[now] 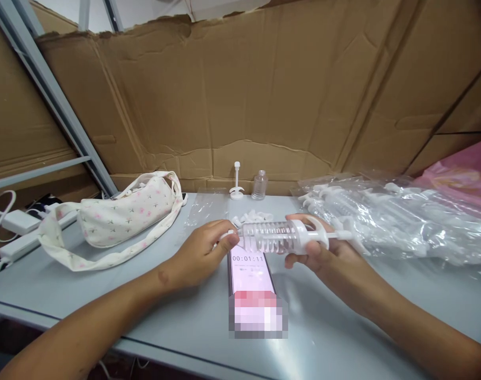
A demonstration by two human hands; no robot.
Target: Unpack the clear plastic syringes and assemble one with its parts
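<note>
1. Centre of the frame: clear ribbed plastic syringe-style dispenser with a white finger flange and plunger [282,236], held level just above the grey tabletop [105,311], directly over a smartphone lying flat with a running timer on screen [250,274].
2. Right hand [323,248] wrapped round the flange end, fingers clamped on the barrel, plunger rod poking out toward the right.
3. Left hand [203,253] pinched shut on the small white tip at the nozzle end, thumb and fingertips together on it.
4. Just behind the dispenser: little heap of small white plastic caps [254,216]. Further back by the cardboard wall [264,95]: a spare white plunger standing upright [236,182] and a small clear bottle [260,185] just beside it.
5. Right side of the frame: crinkly clear plastic bag full of more white-and-clear dispensers [383,216]. Left side: cream floral fabric shoulder bag [121,214], strap sprawled across the table.
6. Risk guess: tiny tip, only a fingertip pinch, so easy to go on crooked or slip out, drop onto the phone and bounce off the table.
7. Also: squeezing too hard at the flange could shove the plunger in, or crack the thin ribbed barrel.
</note>
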